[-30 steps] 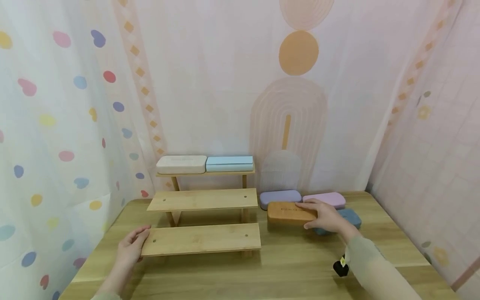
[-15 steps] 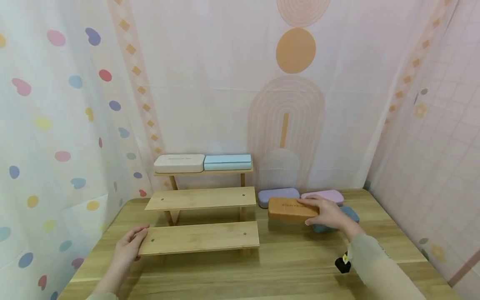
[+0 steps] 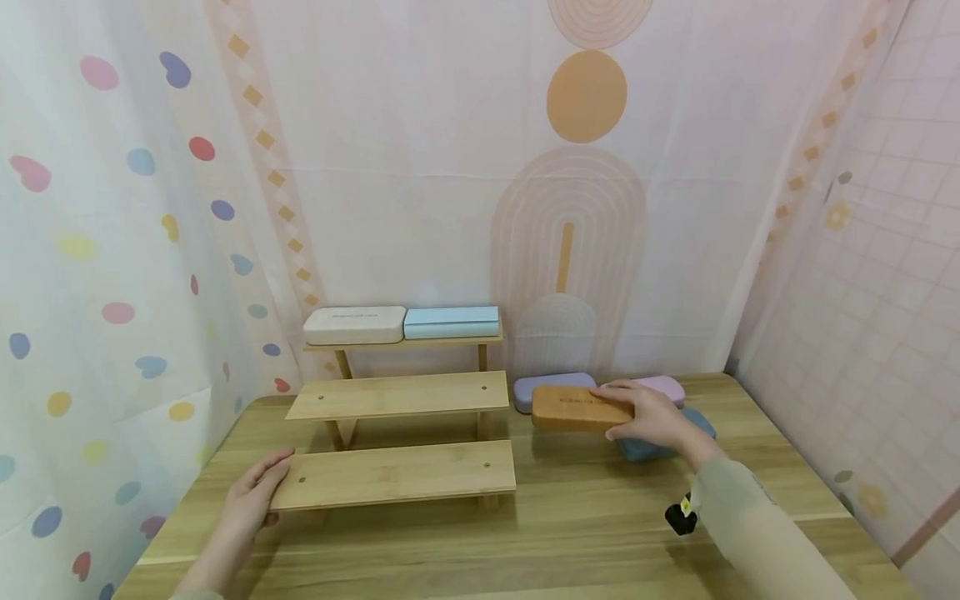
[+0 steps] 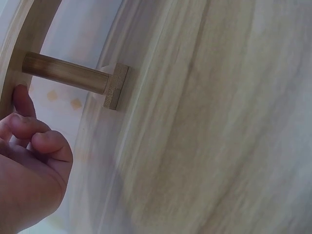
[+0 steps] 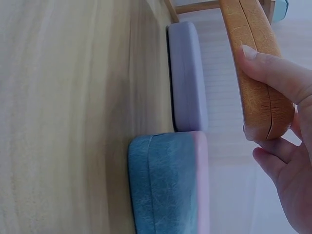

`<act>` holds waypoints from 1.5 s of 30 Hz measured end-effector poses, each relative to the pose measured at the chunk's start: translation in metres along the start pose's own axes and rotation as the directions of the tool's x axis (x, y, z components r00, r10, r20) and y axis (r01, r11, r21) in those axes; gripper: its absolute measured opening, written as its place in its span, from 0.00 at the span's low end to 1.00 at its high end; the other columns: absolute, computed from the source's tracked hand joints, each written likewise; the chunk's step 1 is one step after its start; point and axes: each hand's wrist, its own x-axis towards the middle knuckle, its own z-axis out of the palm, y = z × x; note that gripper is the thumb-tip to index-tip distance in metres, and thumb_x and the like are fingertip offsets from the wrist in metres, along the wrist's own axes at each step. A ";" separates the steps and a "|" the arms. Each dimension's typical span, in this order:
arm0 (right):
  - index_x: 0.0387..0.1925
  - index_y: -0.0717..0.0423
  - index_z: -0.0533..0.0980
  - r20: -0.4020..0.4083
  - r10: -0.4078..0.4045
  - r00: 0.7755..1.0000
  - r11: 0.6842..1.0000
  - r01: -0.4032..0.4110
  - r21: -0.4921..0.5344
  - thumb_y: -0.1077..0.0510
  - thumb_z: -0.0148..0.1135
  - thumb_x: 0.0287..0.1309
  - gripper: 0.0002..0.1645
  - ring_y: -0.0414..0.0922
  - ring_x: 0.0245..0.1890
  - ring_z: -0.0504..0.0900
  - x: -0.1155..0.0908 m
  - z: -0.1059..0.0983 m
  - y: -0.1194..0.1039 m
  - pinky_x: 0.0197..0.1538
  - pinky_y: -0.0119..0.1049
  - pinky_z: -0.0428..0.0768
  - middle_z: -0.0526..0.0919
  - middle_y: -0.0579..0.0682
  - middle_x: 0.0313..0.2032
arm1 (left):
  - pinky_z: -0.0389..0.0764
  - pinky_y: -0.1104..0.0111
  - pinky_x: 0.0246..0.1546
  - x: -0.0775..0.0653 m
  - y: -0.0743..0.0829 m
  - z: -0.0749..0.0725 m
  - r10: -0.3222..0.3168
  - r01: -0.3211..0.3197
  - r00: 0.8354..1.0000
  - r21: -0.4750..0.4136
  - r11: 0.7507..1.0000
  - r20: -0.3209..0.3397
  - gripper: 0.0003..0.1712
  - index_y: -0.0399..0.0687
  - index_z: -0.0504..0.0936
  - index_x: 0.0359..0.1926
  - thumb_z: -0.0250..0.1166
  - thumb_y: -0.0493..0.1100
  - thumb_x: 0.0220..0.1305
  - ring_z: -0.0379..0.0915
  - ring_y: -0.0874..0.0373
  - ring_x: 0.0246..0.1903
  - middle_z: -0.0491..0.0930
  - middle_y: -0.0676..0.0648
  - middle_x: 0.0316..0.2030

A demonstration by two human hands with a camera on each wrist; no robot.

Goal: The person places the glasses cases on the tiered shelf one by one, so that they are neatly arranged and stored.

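Observation:
My right hand (image 3: 652, 418) holds an orange-brown leather-look glasses case (image 3: 566, 407) by its right end. Thumb and fingers grip the case from opposite sides in the right wrist view, where it hangs clear of the tabletop. Behind and below it are a lavender glasses case (image 5: 187, 78), a pink one (image 3: 663, 387) and a teal-blue one (image 5: 165, 180). At the left, my left hand (image 3: 251, 496) grips the end of the lowest board of a three-step wooden rack (image 3: 397, 475). A fingertip touches that board from below in the left wrist view, beside a round post (image 4: 68, 72).
Side by side on the top step sit a cream glasses case (image 3: 354, 325) and a light blue one (image 3: 452, 322). Patterned curtains (image 3: 405, 167) enclose the wooden table (image 3: 570, 542). A small black object (image 3: 680, 517) with a yellow mark shows by the right sleeve.
My right hand has raised the orange-brown case slightly, and it now overlaps more of the lavender case. My left hand stays on the rack. The head view has shifted a little.

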 end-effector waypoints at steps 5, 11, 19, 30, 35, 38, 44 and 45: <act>0.65 0.48 0.72 0.006 0.028 1.000 1.000 -0.028 0.005 0.51 0.78 0.44 0.43 0.62 0.59 0.71 0.004 -0.001 -0.004 0.56 0.61 0.69 0.72 0.60 0.61 | 0.73 0.73 0.25 0.000 -0.001 -0.001 0.000 0.000 1.000 -0.004 1.000 0.015 0.34 0.58 0.68 0.68 0.56 0.66 0.66 0.68 0.60 0.36 0.69 0.54 0.52; 0.65 0.47 0.72 0.013 0.044 0.999 0.999 -0.045 0.011 0.51 0.78 0.45 0.43 0.64 0.60 0.70 0.008 -0.002 -0.005 0.57 0.62 0.68 0.70 0.62 0.63 | 0.72 0.73 0.24 0.000 -0.001 0.000 0.007 -0.006 1.000 -0.018 1.000 0.012 0.38 0.53 0.64 0.70 0.56 0.65 0.67 0.68 0.61 0.33 0.71 0.57 0.47; 0.66 0.48 0.71 0.026 0.045 0.999 0.998 -0.046 0.043 0.49 0.78 0.46 0.44 0.63 0.60 0.69 0.012 -0.004 -0.012 0.58 0.62 0.67 0.70 0.60 0.63 | 0.72 0.73 0.23 -0.002 0.000 0.001 0.017 -0.018 1.000 -0.027 0.999 -0.007 0.36 0.54 0.66 0.69 0.56 0.65 0.67 0.67 0.61 0.32 0.72 0.60 0.43; 0.67 0.47 0.70 0.027 0.017 0.999 0.999 -0.018 0.040 0.53 0.77 0.47 0.44 0.63 0.62 0.67 0.021 -0.014 -0.018 0.59 0.62 0.66 0.69 0.61 0.64 | 0.73 0.73 0.24 -0.002 -0.001 0.003 0.024 -0.025 1.000 -0.033 0.999 -0.020 0.33 0.58 0.68 0.68 0.57 0.64 0.67 0.67 0.61 0.34 0.71 0.56 0.49; 0.67 0.45 0.69 0.024 0.039 0.999 0.998 -0.040 0.044 0.52 0.76 0.48 0.44 0.62 0.61 0.68 0.025 -0.020 -0.021 0.57 0.60 0.69 0.68 0.60 0.65 | 0.73 0.72 0.24 -0.001 0.000 0.006 0.026 -0.026 1.000 -0.005 1.000 -0.012 0.38 0.51 0.63 0.71 0.55 0.65 0.68 0.66 0.60 0.35 0.65 0.44 0.60; 0.67 0.45 0.69 0.019 0.046 0.999 0.998 -0.047 0.042 0.54 0.76 0.48 0.44 0.62 0.60 0.69 0.029 -0.023 -0.024 0.56 0.59 0.70 0.68 0.60 0.65 | 0.73 0.73 0.25 0.000 0.001 0.007 0.027 -0.027 1.000 0.001 1.000 -0.001 0.39 0.49 0.61 0.71 0.53 0.65 0.69 0.66 0.59 0.35 0.63 0.43 0.61; 0.67 0.45 0.70 0.009 0.030 0.999 0.999 -0.031 0.027 0.54 0.78 0.45 0.45 0.60 0.59 0.71 0.041 -0.029 -0.029 0.56 0.58 0.70 0.69 0.59 0.64 | 0.72 0.74 0.25 0.000 0.002 0.007 0.029 -0.029 1.000 -0.001 1.000 0.011 0.39 0.49 0.60 0.72 0.52 0.64 0.69 0.64 0.60 0.34 0.60 0.44 0.63; 0.67 0.44 0.70 0.013 0.029 0.999 0.999 -0.030 0.025 0.53 0.78 0.45 0.45 0.60 0.59 0.71 0.043 -0.030 -0.029 0.56 0.58 0.70 0.68 0.59 0.64 | 0.72 0.74 0.25 0.000 0.002 0.007 0.029 -0.029 0.999 0.000 1.000 0.014 0.39 0.49 0.60 0.72 0.52 0.64 0.69 0.64 0.60 0.34 0.59 0.44 0.64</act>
